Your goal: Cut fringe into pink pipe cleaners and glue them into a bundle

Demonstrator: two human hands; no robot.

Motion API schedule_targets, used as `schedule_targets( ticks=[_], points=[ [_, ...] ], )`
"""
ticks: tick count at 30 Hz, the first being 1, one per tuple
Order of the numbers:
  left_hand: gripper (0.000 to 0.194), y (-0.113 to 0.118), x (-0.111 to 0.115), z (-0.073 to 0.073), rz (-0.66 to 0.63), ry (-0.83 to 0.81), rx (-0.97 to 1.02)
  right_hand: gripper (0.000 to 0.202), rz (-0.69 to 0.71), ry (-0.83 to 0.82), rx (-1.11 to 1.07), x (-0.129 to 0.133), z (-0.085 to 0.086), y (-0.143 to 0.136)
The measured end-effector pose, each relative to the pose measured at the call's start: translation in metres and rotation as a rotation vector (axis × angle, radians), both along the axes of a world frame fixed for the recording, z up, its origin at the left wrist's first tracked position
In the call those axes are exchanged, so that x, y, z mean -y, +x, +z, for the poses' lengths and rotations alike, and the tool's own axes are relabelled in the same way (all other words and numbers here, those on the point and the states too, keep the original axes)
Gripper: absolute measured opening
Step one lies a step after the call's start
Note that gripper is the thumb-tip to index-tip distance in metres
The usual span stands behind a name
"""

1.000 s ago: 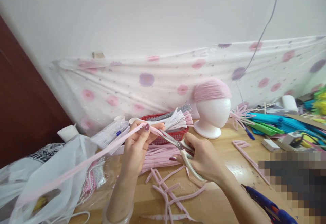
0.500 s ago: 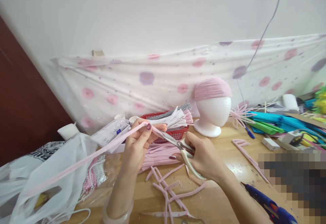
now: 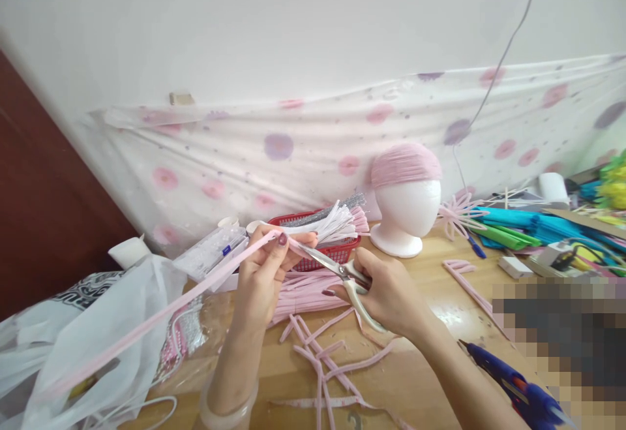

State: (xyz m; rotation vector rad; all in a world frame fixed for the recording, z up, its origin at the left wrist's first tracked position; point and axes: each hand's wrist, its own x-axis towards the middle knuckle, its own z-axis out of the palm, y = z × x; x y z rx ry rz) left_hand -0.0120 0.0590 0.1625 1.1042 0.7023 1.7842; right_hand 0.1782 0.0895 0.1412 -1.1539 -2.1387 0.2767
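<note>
A long pink fuzzy strip point(image 3: 195, 291) is pinched between the thumb and fingers of my left hand point(image 3: 264, 270), its length trailing down to the lower left. My right hand point(image 3: 386, 293) grips white-handled scissors point(image 3: 359, 299). Their blades point up and left and touch the area by my left fingertips, where the strip's end lies. Beneath the hands, a bundle of pink strips point(image 3: 310, 296) rests on the wooden table point(image 3: 425, 378), with bent and loose pink pieces point(image 3: 320, 368) in front of it.
Behind my hands is a red basket point(image 3: 342, 247) of white, silver and pink stems. A white foam head point(image 3: 408, 211) wears a pink covering. A blue glue gun point(image 3: 513, 381) lies at right, plastic bags point(image 3: 107, 338) at left, and a measuring tape point(image 3: 313, 402) in front.
The view has shifted slightly, moving the scene a little left and up in the picture. Both hands keep their holds, with the scissor blades still beside my left fingertips.
</note>
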Motion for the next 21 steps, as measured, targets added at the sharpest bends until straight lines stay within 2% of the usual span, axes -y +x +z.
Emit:
schedule_targets(
  ticks=[8,12,21],
  points=[
    [0.020,-0.002,-0.001,0.001,0.023,-0.026,0.019,0.049,0.011,-0.012,-0.041,-0.003,-0.003,0.000],
    [0.022,-0.004,-0.004,0.002,0.102,-0.074,0.078,0.046,0.021,-0.037,-0.096,-0.005,-0.001,0.006],
    [0.016,-0.006,-0.007,0.001,0.206,-0.083,0.144,0.033,-0.071,0.097,-0.081,0.001,0.004,0.008]
  ],
)
